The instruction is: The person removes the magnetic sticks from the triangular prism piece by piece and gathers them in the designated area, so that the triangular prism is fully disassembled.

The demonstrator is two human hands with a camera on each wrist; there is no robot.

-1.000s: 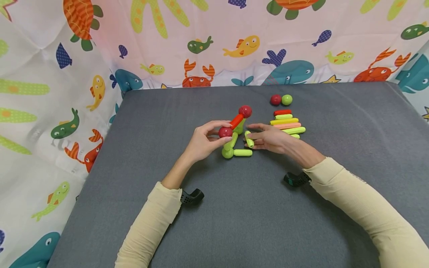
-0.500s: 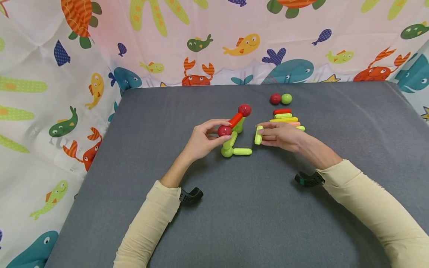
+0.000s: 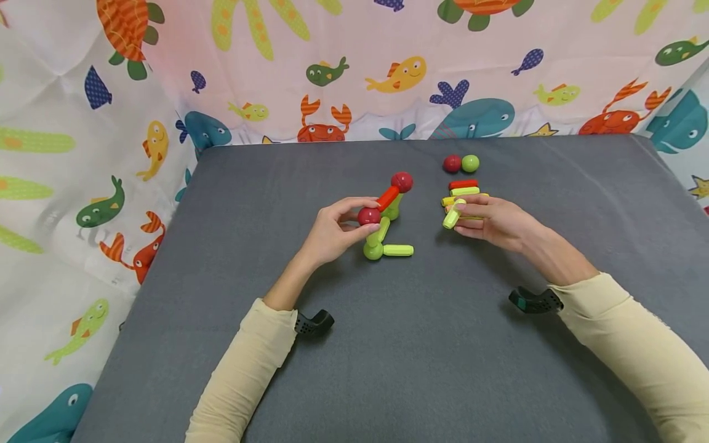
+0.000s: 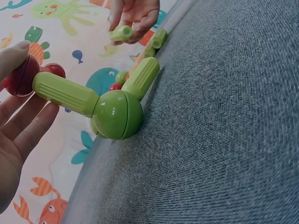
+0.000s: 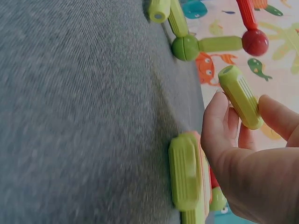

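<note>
My left hand [image 3: 331, 234] grips a red ball [image 3: 368, 216] at an upper corner of a small frame of magnetic-looking rods and balls. A red rod [image 3: 388, 198] links it to a second red ball [image 3: 402, 181]. Below stands a green ball [image 4: 117, 114] on the cloth, with an upright green rod [image 4: 65, 93] and another low green rod [image 3: 398, 250] running out to the right. My right hand [image 3: 506, 224] pinches a short light-green rod [image 5: 240, 97] between thumb and fingers, held above the cloth, apart from the frame.
Beneath and behind my right hand lies a row of coloured rods [image 3: 464, 184], partly hidden by it. A loose red ball [image 3: 452, 163] and a loose green ball [image 3: 470, 163] sit farther back. A sea-animal curtain [image 3: 365, 111] borders the grey cloth [image 3: 410, 357].
My right hand has drawn away from the frame to the right, carrying the light-green rod and tilting it. My left hand stays on the red ball.
</note>
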